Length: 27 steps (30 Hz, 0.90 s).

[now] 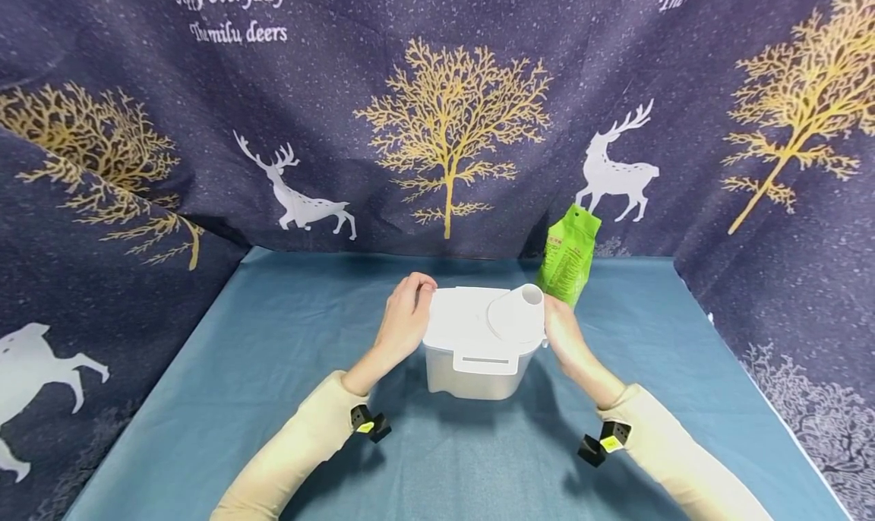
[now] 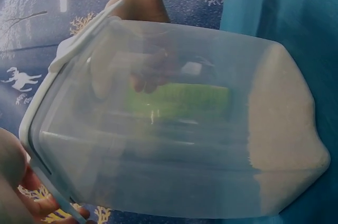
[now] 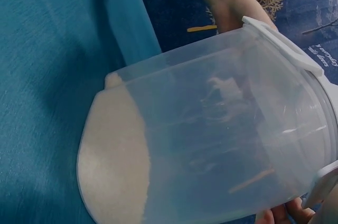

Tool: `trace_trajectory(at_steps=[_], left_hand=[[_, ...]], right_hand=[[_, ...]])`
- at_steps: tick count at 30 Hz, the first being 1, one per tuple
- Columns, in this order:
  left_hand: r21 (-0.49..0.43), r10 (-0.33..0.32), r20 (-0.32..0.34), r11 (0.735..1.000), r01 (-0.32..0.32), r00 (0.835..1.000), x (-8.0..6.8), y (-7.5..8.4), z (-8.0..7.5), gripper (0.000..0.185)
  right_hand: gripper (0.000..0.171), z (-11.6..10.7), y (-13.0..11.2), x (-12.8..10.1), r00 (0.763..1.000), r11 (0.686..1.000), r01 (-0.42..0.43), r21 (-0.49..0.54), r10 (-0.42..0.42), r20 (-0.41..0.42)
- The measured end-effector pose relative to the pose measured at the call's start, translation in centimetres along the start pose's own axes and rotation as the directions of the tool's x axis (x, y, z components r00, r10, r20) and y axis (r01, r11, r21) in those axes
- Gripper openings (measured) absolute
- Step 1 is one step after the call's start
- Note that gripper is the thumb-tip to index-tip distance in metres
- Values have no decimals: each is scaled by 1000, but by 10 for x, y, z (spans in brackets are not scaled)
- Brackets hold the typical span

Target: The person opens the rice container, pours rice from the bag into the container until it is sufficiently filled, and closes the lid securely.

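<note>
A translucent food storage container (image 1: 472, 380) stands upright on the table with a white lid (image 1: 454, 316) on top. A round piece with a short open tube (image 1: 522, 301) rises from the lid's right half, and a white clip (image 1: 485, 363) hangs over the front. Pale, fine-looking contents (image 2: 285, 123) fill its bottom part. My left hand (image 1: 405, 316) grips the lid's left edge, its fingertips (image 2: 47, 203) curled by the rim. At the right edge my right hand (image 1: 563, 331) holds the lid beside a side clip (image 3: 323, 182); the head view partly hides its fingers.
Behind the container, to the right, a bright green bag (image 1: 569, 255) with printed text stands upright. A blue cloth (image 1: 307, 308) covers the table. Dark patterned fabric (image 1: 328, 126) with deer and trees hangs behind it and at the sides.
</note>
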<state>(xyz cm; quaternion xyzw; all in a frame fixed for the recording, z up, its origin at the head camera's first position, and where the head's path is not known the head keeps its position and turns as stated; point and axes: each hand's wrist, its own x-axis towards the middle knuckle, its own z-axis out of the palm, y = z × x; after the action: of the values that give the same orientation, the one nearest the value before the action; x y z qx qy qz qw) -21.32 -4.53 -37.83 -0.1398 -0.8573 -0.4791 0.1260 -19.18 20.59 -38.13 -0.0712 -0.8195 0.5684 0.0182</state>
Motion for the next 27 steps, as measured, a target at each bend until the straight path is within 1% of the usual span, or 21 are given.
trace_trajectory(at_steps=[3, 7, 11, 15, 18, 22, 27], left_hand=[[2, 63, 4, 998, -63, 998, -1, 2, 2, 27], [12, 161, 15, 987, -161, 987, -1, 4, 4, 27], [27, 238, 50, 970, -240, 970, 0, 6, 6, 24], [33, 293, 116, 954, -299, 949, 0, 8, 5, 21], [39, 311, 161, 946, -321, 937, 0, 8, 5, 21], [50, 307, 217, 945, -324, 927, 1, 8, 4, 27], [53, 296, 272, 945, -321, 916, 1, 10, 3, 33]], right_hand=[[48, -1, 0, 0, 1000, 1000, -1, -24, 1, -11], [44, -2, -1, -1, 999, 997, -11, -78, 9, -32], [44, -4, -2, -3, 999, 989, -14, -150, 8, -40], [48, -6, -2, -4, 999, 981, -7, -193, 0, -34], [48, -6, -2, -5, 1000, 984, -2, -178, -2, -22], [43, -4, -1, -4, 1000, 993, -7, -119, 5, -14], [40, 0, 0, -2, 999, 998, -49, -34, 48, -15]])
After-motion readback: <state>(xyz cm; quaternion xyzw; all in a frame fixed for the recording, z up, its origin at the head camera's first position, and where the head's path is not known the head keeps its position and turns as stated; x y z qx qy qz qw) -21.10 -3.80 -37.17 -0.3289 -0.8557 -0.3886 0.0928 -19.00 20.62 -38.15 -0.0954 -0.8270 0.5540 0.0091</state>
